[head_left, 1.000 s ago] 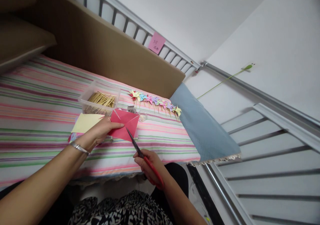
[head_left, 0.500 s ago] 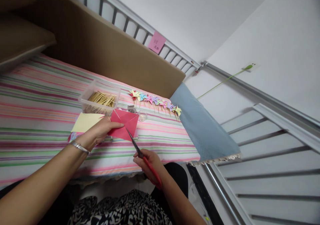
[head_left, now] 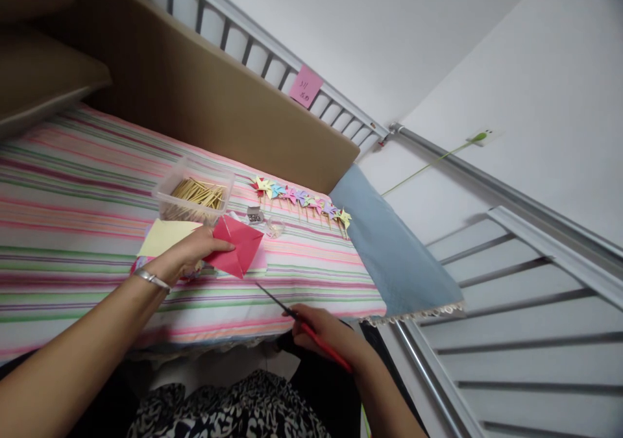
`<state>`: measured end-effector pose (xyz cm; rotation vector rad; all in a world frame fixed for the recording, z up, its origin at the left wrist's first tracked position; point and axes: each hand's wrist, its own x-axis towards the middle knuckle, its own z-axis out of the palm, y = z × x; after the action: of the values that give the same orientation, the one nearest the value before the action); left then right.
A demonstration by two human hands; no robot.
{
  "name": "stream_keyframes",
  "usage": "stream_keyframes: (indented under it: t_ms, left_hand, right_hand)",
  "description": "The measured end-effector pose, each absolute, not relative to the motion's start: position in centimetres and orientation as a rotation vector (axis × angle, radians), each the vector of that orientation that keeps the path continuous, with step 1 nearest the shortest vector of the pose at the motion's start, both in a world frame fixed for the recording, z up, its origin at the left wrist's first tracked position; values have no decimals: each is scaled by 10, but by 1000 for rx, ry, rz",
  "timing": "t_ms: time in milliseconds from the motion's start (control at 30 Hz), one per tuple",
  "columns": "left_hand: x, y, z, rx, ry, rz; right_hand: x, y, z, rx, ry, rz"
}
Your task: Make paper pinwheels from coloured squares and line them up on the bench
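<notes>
My left hand (head_left: 200, 246) pinches a red square of paper (head_left: 241, 244) by its left side, holding it above the striped cloth. Slits run in from the paper's corners toward its middle. In my right hand (head_left: 321, 331) are scissors with red handles (head_left: 327, 348); their dark blades point up and left, apart from the paper, and look closed. Under and beside my left hand lies a stack of coloured paper, with a pale yellow sheet (head_left: 168, 238) on top. Part of the stack is hidden by the hand.
Behind the paper stands a clear plastic box (head_left: 195, 212) of thin wooden sticks. A small box of metal bits (head_left: 254, 215) and a clear dish (head_left: 275, 229) sit beside it. Several paper pinwheels (head_left: 302, 198) lie in a row near the cardboard panel (head_left: 233, 100).
The scissors have come away from the red paper, moving down and right with my right hand. My left hand has turned the paper slightly.
</notes>
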<state>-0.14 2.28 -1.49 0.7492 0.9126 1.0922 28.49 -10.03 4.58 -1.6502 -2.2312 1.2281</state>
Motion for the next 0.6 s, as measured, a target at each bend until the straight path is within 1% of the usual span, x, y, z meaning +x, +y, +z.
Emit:
stream_keyframes:
  t_ms: [100, 167, 300, 433, 600]
  left_hand:
    - [2, 21, -18, 954, 926, 779]
    - [9, 17, -19, 1029, 878, 682]
    - [27, 5, -19, 1113, 820, 557]
    - [33, 0, -20, 1078, 783, 544]
    - [29, 3, -17, 794, 646, 674]
  right_hand:
    - [290, -87, 48, -1679, -2085, 1010]
    - [281, -74, 45, -1624, -1943, 901]
    - [245, -49, 37, -1487, -1849, 940]
    - [221, -36, 31, -1451, -1845, 979]
    - [217, -32, 32, -1365, -1440, 1129]
